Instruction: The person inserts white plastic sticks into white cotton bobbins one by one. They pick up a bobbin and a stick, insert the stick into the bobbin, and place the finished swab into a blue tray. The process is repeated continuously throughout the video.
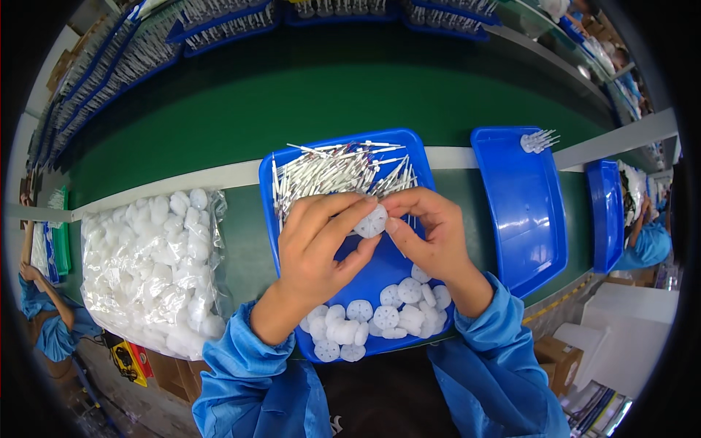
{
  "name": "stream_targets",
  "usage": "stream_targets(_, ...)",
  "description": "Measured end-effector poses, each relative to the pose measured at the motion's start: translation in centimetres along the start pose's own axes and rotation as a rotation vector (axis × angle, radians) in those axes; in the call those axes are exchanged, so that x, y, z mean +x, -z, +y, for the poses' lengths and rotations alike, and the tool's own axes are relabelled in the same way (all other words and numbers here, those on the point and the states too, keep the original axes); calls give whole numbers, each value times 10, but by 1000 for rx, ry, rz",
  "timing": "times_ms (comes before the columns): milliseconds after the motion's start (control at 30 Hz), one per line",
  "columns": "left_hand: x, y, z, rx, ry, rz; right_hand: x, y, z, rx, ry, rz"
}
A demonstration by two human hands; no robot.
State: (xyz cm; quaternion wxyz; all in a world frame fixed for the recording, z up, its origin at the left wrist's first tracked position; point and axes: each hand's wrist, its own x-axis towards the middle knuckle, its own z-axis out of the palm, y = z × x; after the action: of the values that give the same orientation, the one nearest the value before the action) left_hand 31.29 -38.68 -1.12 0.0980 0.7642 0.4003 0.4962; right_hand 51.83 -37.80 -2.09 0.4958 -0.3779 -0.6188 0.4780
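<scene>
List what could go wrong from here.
1. The white disc is held only by the fingertips of the left hand and right hand, so it might slip into the blue tray.
2. Loose discs are heaped near the tray's near edge, between the forearms; a sleeve could knock some out.
3. The rods lie in a tangle, so lifting one might drag others.
</scene>
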Motion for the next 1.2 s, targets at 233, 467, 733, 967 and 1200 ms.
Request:
stream_targets(233,-5,-4,-5,-3,-74,-25,2,11,-8,91,-269,-81)
stream_targets(467,-3,-1,-3,-12,-41,-55,0,5,-13,80,-169,-51)
stream_targets(733,-11,4,-18,-382,167,46,-26,7,-28,-1181,210,-165)
stream_targets(967,-9,14,-15,-681,516,-63,-10,15,-45,-497,-71,-73)
stream_targets(1200,-12,7,-17,-755,465,-139,11,5,-17,-265,92,-72)
